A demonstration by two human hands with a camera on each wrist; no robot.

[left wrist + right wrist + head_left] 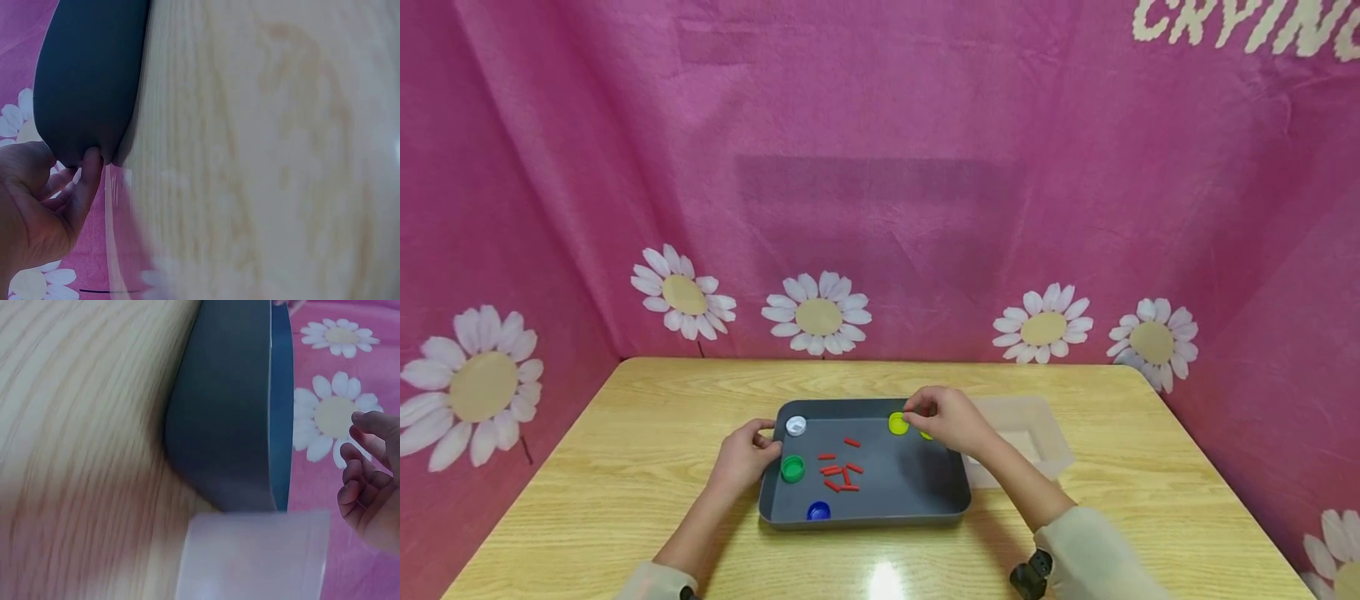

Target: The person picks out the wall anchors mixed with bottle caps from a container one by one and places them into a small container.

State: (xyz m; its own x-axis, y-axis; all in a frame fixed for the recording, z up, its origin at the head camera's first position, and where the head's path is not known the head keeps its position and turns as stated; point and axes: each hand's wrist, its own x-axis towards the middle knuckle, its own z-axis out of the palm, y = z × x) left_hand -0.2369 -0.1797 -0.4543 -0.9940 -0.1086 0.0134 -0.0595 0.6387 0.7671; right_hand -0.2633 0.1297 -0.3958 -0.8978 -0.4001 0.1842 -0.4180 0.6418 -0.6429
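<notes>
A dark grey tray (880, 525) lies on the table. My left hand (747, 454) grips its left end, with fingertips on the tray wall (87, 81) in the left wrist view. My right hand (951, 421) hovers over the back right part, thumb and index tips close together beside a yellow bottle cap (898, 423). I see nothing between those fingers; in the right wrist view the right hand (372, 487) has loosely bent fingers. A second yellow cap (927, 435) is partly hidden below it. Several short red sticks (842, 473) lie loose in the tray.
Along the tray's left side are a white cap (796, 426) and a green cap (792, 468), with a blue cap (818, 510) near the front. A translucent plastic container (1051, 429) stands against the tray's right end. Behind the table (670, 400) hangs a pink flowered cloth (880, 208).
</notes>
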